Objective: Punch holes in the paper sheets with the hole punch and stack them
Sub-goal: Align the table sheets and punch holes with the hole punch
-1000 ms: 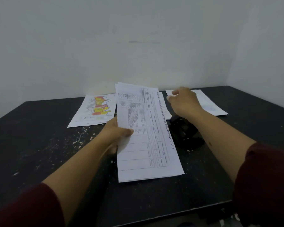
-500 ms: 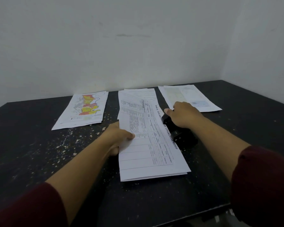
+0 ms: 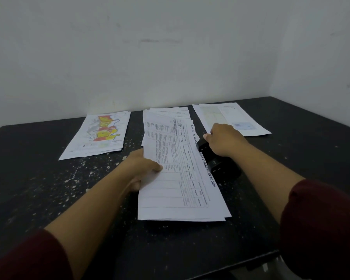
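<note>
1. The left hand [image 3: 141,168] grips a batch of printed sheets [image 3: 178,178] at its left long edge, thumb curled on top of the paper and fingers tucked beneath it.
2. These held sheets carry a table of ruled rows and a heading along the right margin; they run lengthwise away from the person, near end towards the front edge of the tabletop [image 3: 38,188].
3. The batch's right long edge meets the black hole punch [image 3: 218,162], which sits on the tabletop just right of the paper; whether the edge is inside the slot cannot be told.
4. The right hand [image 3: 224,140] rests on top of the hole punch at its far end, fingers bent down over the lever; the fingertips are mostly hidden, so how tightly it holds is unclear.
5. Beneath the far end of the held sheets lies another pile of table pages [image 3: 170,113], flat on the tabletop near the wall.
6. A stack of map pages [image 3: 101,136] with yellow and red patches lies at the far left, well apart from the hands.
7. A third pile of pale printed sheets [image 3: 230,118] lies at the far right, just beyond the right hand.
8. Both forearms are bare, with dark red sleeves [image 3: 321,229] pushed up.
9. The dark tabletop is flecked with pale chips, most thickly left of the held sheets.
</note>
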